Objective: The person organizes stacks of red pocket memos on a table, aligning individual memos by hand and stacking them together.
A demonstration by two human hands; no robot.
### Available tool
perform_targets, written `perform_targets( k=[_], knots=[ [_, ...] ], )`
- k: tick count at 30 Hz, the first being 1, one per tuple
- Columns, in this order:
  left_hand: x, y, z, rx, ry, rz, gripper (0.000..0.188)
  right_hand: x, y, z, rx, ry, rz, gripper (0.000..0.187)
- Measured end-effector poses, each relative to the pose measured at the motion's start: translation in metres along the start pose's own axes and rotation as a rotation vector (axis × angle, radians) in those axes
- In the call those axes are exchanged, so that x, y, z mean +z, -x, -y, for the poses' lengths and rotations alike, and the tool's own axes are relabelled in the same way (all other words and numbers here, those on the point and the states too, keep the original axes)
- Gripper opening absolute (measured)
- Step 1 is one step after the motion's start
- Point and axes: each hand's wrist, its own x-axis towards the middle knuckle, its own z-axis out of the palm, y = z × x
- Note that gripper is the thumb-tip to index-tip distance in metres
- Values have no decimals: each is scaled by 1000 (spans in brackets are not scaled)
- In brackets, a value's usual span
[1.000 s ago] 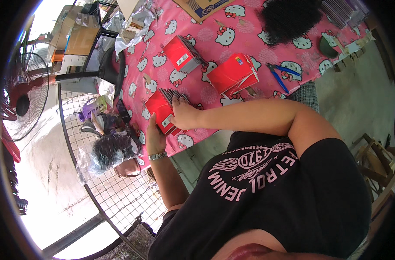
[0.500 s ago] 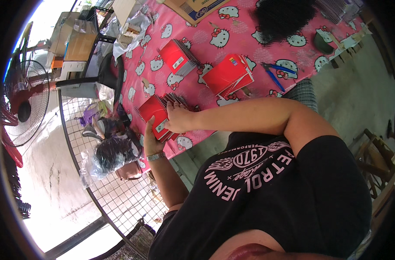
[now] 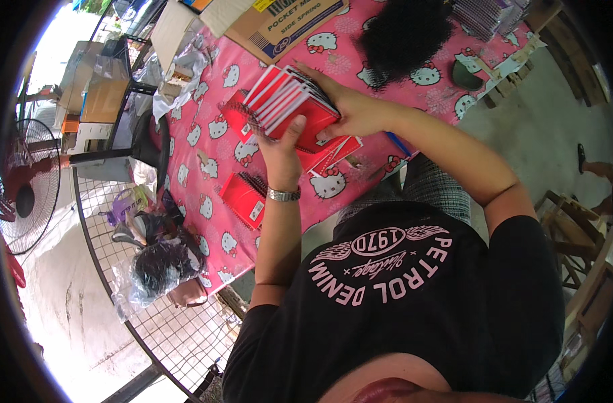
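Note:
Both my hands grip a thick stack of small red spiral notebooks [image 3: 293, 101], lifted above the pink patterned table. My left hand [image 3: 279, 158] wraps the near left side, its thumb up on the stack; a metal-banded watch [image 3: 283, 195] is on that wrist. My right hand [image 3: 353, 111] closes on the right side, fingers along the far edge. White page edges face up in the stack. Partly behind it lies another red notebook pile [image 3: 234, 115]. Left of my left wrist sits a smaller notebook pile [image 3: 246, 201]. Loose red booklets [image 3: 336, 154] lie under my right hand.
A cardboard box [image 3: 252, 33] stands at the far edge. A heap of black wire coils [image 3: 404, 37] lies far right, near a dark green object [image 3: 466, 76]. Blue-handled pliers [image 3: 396, 142] show partly behind my right forearm. A fan [image 3: 27, 195] stands at left.
Both hands have left the near pile and moved up and right, and now hold the stack of notebooks over the middle of the table. The view has shifted slightly.

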Motion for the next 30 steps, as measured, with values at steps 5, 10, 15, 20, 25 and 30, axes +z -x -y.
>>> perform_targets(
  k=[5, 10, 15, 20, 25, 30],
  knots=[
    [-6, 16, 44, 123, -301, 85, 106, -3, 28, -18, 40, -234, 43, 121],
    [4, 20, 45, 24, -91, 94, 112, 11, 31, -17, 84, -334, -72, 114],
    [-24, 22, 71, 38, -255, 203, 107, 15, 37, -31, 94, -144, -49, 115],
    [-20, 26, 82, 27, -249, 85, 69, 17, 32, -34, 211, -76, -30, 114],
    [-28, 1, 30, 101, -221, -57, 50, -7, -37, 23, 206, 273, 180, 107],
    [-116, -81, -25, -273, 13, -112, 69, 32, -137, 25, 270, 89, 178, 81]
  ],
)
